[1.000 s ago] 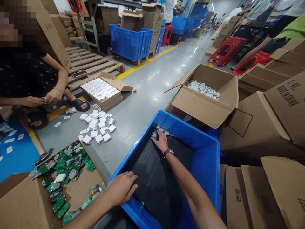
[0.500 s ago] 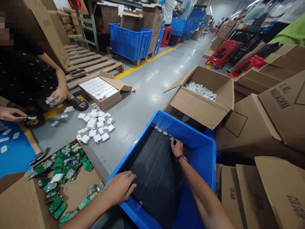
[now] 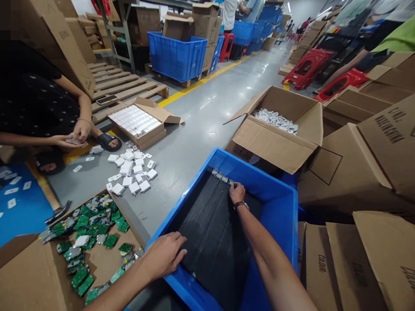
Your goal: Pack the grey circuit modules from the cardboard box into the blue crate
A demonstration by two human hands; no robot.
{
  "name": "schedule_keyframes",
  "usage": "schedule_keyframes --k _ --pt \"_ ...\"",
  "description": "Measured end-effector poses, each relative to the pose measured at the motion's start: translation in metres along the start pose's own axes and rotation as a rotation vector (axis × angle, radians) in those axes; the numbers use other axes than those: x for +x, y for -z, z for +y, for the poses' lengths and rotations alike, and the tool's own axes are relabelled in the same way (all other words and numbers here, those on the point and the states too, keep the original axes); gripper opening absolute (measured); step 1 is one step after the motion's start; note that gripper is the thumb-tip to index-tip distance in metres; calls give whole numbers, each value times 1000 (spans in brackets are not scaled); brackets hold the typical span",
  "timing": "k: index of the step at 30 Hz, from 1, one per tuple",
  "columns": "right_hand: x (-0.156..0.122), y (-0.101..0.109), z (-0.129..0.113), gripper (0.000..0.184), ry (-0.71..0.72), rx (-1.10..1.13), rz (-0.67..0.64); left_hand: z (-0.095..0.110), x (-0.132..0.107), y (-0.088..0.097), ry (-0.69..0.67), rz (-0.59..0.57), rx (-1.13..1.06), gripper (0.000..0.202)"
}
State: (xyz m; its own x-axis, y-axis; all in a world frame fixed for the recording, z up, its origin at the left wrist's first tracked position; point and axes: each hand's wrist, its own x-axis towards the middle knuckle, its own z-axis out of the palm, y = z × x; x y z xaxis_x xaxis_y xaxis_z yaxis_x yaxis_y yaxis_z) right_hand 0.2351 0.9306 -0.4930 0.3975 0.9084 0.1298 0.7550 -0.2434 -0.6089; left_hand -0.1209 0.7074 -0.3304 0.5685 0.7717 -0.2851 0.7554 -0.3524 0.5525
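Note:
In front of me stands a blue plastic bin (image 3: 293,242) with a black sheet (image 3: 207,233) laid inside. A short row of small circuit boards (image 3: 219,176) lies along the sheet's far edge. My right hand (image 3: 237,193) is at the right end of that row, its fingers closed on a circuit board (image 3: 231,183) that they partly hide. My left hand (image 3: 167,255) rests over the bin's near left rim, fingers loosely stretched and nothing in them. Beside it, a cardboard box (image 3: 35,276) holds many green circuit boards (image 3: 79,276).
White plastic cases (image 3: 129,170) lie scattered on the floor. A carton of white parts (image 3: 275,121) stands beyond the bin; cardboard boxes (image 3: 356,172) crowd the right. A co-worker's hands (image 3: 76,136) hold a small white piece at left. A hammer (image 3: 58,211) lies nearby.
The boards in the row now sit closer together, with my right hand slightly nearer to them. My left hand stays put. The co-worker's two hands have come together.

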Motion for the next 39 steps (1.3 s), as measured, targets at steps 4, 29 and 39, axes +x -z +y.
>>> schedule_keyframes --k 4,29,39 --pt "1 1 -5 32 12 33 12 -1 1 0 -6 13 -1 26" --pt "-204 13 -240 23 1128 308 -282 -125 -141 -95 770 436 -269 70" --pt "-207 16 -243 25 1115 206 -308 -140 -109 -99 732 73 -185 47"
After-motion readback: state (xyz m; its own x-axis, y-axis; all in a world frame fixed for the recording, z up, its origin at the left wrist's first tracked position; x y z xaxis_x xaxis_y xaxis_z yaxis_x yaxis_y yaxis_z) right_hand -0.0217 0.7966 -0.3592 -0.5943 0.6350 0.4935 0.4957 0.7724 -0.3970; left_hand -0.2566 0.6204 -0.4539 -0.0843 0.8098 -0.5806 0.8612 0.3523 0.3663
